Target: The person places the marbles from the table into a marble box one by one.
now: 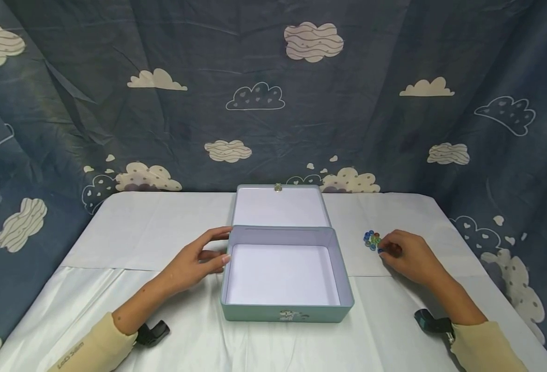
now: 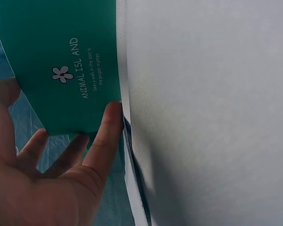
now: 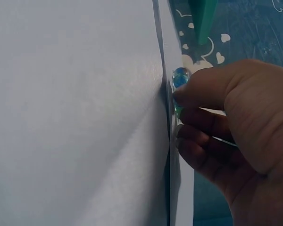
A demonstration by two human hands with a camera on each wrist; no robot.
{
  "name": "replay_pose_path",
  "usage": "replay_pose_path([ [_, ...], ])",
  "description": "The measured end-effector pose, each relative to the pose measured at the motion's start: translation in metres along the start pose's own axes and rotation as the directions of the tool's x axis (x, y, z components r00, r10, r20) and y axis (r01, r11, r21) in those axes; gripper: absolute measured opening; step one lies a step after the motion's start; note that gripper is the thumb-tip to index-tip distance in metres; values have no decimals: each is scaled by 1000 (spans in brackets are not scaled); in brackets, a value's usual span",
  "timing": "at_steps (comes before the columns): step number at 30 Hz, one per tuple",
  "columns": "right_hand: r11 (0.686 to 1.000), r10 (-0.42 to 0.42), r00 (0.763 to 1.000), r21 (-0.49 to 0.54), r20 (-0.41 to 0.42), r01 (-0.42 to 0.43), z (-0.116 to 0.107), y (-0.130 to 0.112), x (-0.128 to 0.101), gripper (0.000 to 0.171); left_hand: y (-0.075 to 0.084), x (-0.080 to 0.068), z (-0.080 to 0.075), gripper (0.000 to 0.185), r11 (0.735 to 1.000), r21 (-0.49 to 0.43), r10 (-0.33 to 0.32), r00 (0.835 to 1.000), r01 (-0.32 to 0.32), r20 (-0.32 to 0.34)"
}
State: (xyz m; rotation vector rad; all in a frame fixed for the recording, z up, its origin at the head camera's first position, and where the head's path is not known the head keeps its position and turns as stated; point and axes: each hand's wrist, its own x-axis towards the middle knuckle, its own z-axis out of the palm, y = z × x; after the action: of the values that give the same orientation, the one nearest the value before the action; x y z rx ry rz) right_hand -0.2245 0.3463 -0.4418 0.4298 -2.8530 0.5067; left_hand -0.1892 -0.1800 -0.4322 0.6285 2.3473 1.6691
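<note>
The rectangular teal metal tin box [image 1: 286, 274] stands open in the middle of the white cloth-covered table [image 1: 162, 222], its lid [image 1: 279, 206] laid back flat and its inside plain white. My left hand [image 1: 199, 261] rests against its left wall with relaxed, spread fingers [image 2: 106, 134]. To the right of the box lies a little cluster of blue and green glass marbles [image 1: 371, 239]. My right hand [image 1: 404, 254] curls its fingertips on the nearest marble [image 3: 180, 77], pinching it.
</note>
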Motion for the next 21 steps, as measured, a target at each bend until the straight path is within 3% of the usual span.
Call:
replay_pose_path([
  [12,1000,4,1000,2,-25,-4,-4,-6,0,17,0,1,1,65,993,-111,-46,999,47,16],
  [21,993,-44,998,104,-46,48,-15,-26,3,21,1,0,2,65,986,-161,-51,998,53,21],
])
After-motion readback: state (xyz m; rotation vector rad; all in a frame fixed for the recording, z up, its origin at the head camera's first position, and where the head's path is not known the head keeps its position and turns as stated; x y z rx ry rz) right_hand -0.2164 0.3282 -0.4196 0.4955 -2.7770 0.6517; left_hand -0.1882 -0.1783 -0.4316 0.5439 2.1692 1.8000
